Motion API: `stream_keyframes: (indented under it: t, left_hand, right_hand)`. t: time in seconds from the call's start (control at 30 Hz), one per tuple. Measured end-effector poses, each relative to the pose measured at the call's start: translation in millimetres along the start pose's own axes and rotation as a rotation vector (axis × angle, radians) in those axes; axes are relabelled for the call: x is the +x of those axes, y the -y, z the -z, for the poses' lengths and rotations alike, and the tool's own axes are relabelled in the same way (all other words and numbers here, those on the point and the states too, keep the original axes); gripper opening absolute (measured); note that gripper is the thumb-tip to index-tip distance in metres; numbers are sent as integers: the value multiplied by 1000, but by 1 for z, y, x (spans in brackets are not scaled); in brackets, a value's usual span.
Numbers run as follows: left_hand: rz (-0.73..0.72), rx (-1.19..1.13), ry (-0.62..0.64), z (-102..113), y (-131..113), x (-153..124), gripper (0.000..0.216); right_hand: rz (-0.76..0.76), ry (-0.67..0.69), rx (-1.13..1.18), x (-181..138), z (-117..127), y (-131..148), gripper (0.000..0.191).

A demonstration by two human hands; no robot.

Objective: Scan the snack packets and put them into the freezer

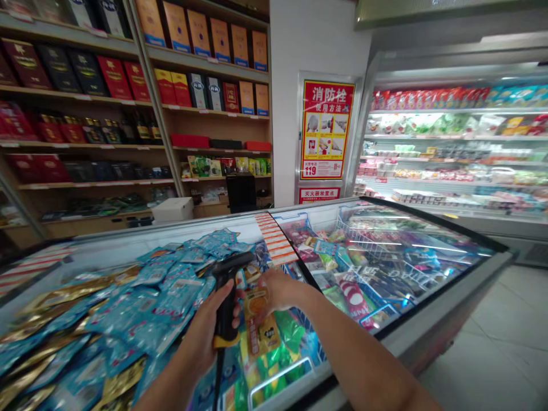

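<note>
My left hand is wrapped round the grip of a black and yellow barcode scanner, its head tilted up and its cord hanging down. Just to the right, my right hand pinches an orange-gold wrapped packet close to the scanner. Part of the packet lies behind my fingers. Both hands are over the open part of a chest freezer. Beneath them lie green packets and another gold packet. On the left is a heap of blue packets mixed with gold ones.
A sliding glass lid covers the freezer's right side, with wire baskets below it. Behind stand shelves of boxes, a white box and a red fire-hydrant sign. A lit refrigerated display stands at the right, beyond the tiled floor.
</note>
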State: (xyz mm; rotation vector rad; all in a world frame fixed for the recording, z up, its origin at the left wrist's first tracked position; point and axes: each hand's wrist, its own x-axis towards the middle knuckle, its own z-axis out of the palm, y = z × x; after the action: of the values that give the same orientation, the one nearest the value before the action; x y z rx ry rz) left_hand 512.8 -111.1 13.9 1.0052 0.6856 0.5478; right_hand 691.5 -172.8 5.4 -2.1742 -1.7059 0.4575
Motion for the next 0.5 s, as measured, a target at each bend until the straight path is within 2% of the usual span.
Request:
stream_keyframes:
  t: [0.1,0.17,0.23,0.3,0.4,0.5]
  left_hand:
    - [-16,-7,-4,2,2,3,43]
    - [-26,-15,-17,2,2,4,43]
    - [-19,-10,-20,1,2,4,44]
    - [-25,-9,-15,1,2,3,45]
    - [-43,-13,-14,2,3,3,44]
    - [-39,-6,-11,2,3,3,43]
  right_hand:
    - [-96,-28,198,3,8,-25,53]
    - [-135,-38,435,2,16,-43,35]
    - [-141,-112,710,-1,25,-57,25]
    - [-111,-271,940,-3,34,-64,22]
    - [-22,-524,1163,-2,40,-66,30]
    - [14,-638,1150,6,33,-66,25]
